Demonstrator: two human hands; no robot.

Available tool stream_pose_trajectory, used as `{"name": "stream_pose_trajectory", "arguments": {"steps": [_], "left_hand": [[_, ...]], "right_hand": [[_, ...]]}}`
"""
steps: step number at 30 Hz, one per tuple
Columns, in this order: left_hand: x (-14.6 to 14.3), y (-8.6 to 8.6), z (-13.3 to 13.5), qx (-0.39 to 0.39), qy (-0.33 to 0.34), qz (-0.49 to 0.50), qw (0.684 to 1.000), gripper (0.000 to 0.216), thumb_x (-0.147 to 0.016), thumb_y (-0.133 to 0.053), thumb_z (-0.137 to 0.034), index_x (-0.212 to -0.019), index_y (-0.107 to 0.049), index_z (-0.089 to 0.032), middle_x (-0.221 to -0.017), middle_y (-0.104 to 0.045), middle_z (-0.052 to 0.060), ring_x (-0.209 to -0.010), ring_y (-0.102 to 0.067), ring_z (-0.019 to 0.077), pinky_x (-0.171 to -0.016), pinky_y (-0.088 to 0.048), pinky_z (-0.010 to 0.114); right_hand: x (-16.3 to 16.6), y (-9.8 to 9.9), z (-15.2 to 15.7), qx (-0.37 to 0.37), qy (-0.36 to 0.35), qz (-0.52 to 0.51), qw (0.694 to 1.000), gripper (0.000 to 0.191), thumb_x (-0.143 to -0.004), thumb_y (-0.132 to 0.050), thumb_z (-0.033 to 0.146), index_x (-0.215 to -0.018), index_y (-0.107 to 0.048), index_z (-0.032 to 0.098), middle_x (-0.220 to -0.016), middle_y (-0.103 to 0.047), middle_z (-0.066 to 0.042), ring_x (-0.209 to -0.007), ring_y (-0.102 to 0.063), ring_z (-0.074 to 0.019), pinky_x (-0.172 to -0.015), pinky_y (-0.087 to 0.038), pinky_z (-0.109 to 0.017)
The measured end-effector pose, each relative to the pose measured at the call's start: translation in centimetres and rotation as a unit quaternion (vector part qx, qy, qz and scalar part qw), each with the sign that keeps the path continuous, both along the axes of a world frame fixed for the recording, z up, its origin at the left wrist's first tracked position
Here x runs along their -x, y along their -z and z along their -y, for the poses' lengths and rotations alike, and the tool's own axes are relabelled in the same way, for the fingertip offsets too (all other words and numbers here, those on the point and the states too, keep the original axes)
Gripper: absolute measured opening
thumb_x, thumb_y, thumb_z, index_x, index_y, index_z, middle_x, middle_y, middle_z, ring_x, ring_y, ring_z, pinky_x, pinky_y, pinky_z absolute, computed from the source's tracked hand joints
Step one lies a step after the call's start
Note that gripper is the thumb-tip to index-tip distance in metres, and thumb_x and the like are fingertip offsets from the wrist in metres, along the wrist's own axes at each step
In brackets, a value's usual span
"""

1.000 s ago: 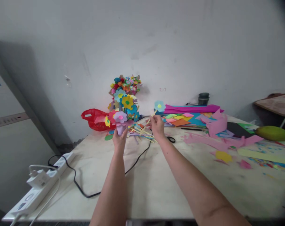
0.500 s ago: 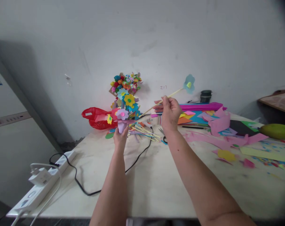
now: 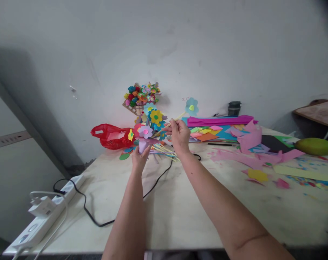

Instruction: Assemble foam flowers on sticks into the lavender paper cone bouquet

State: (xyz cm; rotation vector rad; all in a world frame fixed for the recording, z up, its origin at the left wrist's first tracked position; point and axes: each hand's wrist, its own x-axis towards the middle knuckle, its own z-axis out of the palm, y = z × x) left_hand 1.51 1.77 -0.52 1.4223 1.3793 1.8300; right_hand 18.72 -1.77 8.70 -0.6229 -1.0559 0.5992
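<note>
My left hand (image 3: 139,157) is wrapped round a small purple paper vase (image 3: 143,145), which leans a little to the right. Out of its mouth rises a bunch of paper flowers, among them a yellow flower (image 3: 156,117) and a lilac flower (image 3: 146,131). Between thumb and fingers, my right hand (image 3: 179,135) pinches the pale stick stem of a light-blue paper flower (image 3: 191,107). That flower points up and to the right, and the stem's lower end reaches in at the bunch above the vase. Whether the tip is inside the vase I cannot tell.
Behind stands a basket of small paper flowers (image 3: 139,109). A red plastic bag (image 3: 106,136) lies left, loose sticks (image 3: 165,151) lie under my hands. Pink paper scraps (image 3: 250,139) and a green mango-like fruit (image 3: 315,146) are right. A power strip (image 3: 42,222) and black cable (image 3: 88,213) occupy the left.
My right hand has moved left and slightly down, bringing the light-blue flower's stem to the bunch. The vase has tilted to the right in my left hand.
</note>
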Motion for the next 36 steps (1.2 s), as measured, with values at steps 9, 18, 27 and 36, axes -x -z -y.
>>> {"name": "stream_pose_trajectory", "arguments": {"steps": [9,18,27,36], "left_hand": [[-0.4,-0.3,0.3,0.002,0.021,-0.026,0.999,0.039,-0.063,-0.072,-0.049,-0.078,-0.061,-0.015,-0.052,-0.053,0.0,-0.041,-0.045,0.0093,-0.038,-0.034,0.022],[-0.3,-0.2,0.2,0.021,0.033,-0.025,0.999,0.041,-0.063,-0.072,-0.048,-0.084,-0.063,-0.014,-0.054,-0.054,0.001,-0.041,-0.045,0.01,-0.038,-0.035,0.023],[-0.4,-0.7,0.6,0.023,0.034,-0.028,0.999,0.045,-0.061,-0.072,-0.049,-0.085,-0.065,-0.012,-0.058,-0.055,0.002,-0.043,-0.045,0.0098,-0.038,-0.036,0.023],[0.5,-0.8,0.7,0.03,0.044,-0.07,0.996,0.043,-0.063,-0.07,-0.049,-0.087,-0.066,-0.014,-0.057,-0.056,0.002,-0.043,-0.046,0.0098,-0.038,-0.038,0.022]], "right_hand": [[0.3,0.3,-0.4,0.013,-0.008,0.011,1.0,0.029,-0.084,-0.048,0.048,-0.07,-0.046,0.022,-0.07,-0.063,0.0,-0.06,-0.066,-0.014,-0.051,-0.051,-0.023],[-0.2,0.5,-0.9,0.054,0.086,0.141,0.985,0.026,-0.082,-0.054,0.043,-0.07,-0.055,0.021,-0.061,-0.06,0.001,-0.06,-0.059,-0.0149,-0.06,-0.047,-0.026],[-0.9,0.9,-1.4,0.046,0.22,0.271,0.936,0.023,-0.084,-0.056,0.039,-0.077,-0.068,0.022,-0.079,-0.066,-0.005,-0.09,-0.059,-0.0204,-0.082,-0.044,-0.031],[-1.4,0.9,-1.8,0.003,0.263,0.339,0.903,0.021,-0.083,-0.06,0.035,-0.072,-0.069,0.02,-0.103,-0.064,-0.009,-0.108,-0.052,-0.0251,-0.091,-0.041,-0.037]]}}
